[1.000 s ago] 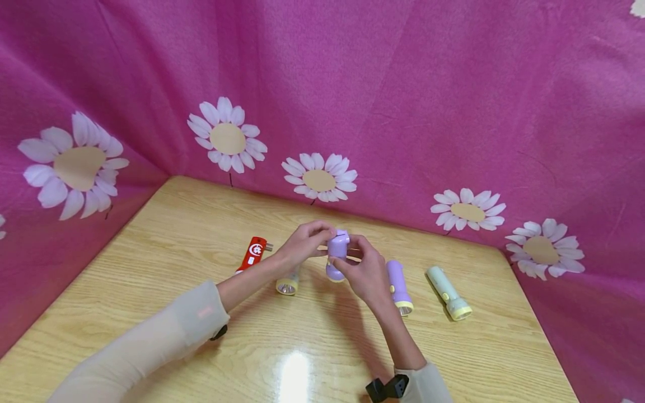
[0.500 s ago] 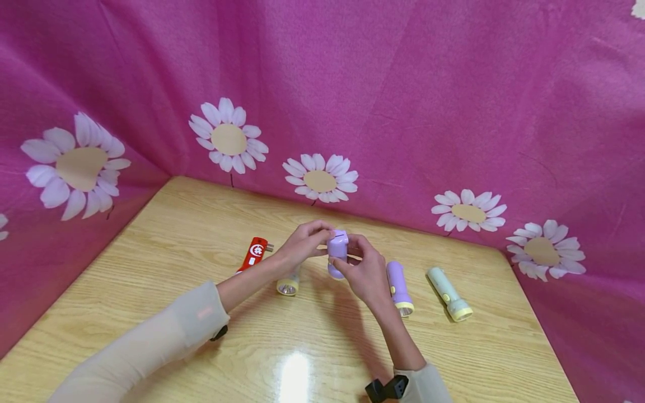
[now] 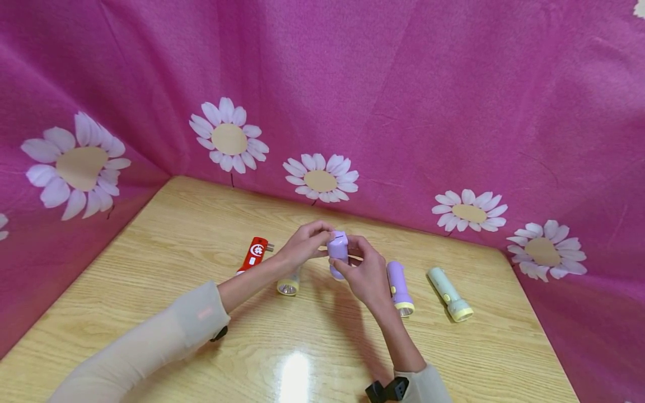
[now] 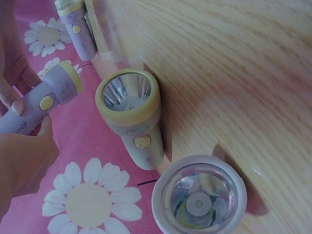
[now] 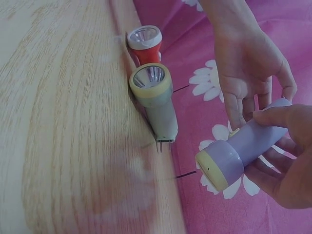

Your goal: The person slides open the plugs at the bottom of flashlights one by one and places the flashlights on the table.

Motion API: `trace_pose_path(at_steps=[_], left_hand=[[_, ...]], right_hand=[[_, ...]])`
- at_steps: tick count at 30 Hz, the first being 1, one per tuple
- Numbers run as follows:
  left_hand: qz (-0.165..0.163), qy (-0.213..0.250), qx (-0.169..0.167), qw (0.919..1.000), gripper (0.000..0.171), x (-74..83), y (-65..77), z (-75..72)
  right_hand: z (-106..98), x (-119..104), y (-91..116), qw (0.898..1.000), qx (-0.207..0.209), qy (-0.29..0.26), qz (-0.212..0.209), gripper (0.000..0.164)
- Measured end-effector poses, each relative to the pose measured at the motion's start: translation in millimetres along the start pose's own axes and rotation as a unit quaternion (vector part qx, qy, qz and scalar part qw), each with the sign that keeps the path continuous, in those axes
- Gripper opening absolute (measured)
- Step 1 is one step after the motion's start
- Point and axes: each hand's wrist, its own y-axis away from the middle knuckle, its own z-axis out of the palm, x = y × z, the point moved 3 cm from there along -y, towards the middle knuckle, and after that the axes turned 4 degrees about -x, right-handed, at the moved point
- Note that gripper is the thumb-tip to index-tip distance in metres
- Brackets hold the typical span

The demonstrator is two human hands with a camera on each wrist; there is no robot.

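Observation:
A purple flashlight (image 3: 338,252) with a yellow rim is held up over the table, its lens end pointing down and its tail up. My right hand (image 3: 364,268) grips the barrel, thumb on the near side and fingers behind. At the tail, my left hand (image 3: 305,243) holds the top end between thumb and fingers. A dark slot shows on the tail's top face. In the left wrist view, a yellow switch (image 4: 46,103) sits on the flashlight's side. The right wrist view shows its yellow rim (image 5: 211,170), with the left palm (image 5: 248,73) behind the barrel.
On the wooden table (image 3: 227,369) lie a red flashlight (image 3: 253,254) with extended plug prongs, a pale green one (image 3: 288,285) partly under the left forearm, another purple one (image 3: 398,285), and a second pale green one (image 3: 448,294). A pink flowered cloth (image 3: 383,101) hangs behind.
The held flashlight has tipped slightly, so its slotted tail face shows more and its yellow rim less. Both hands keep nearly the same place; the flashlights on the table stay put.

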Motion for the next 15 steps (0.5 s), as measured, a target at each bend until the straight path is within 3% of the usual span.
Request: trace_pose_path(at_steps=[15], left_hand=[[0.006,0.001,-0.001,1.0000,0.020,1.3,2.2,-0.1]], right_hand=[[0.6,-0.1,0.0,1.000,-0.007,-0.001,-0.007,0.044]])
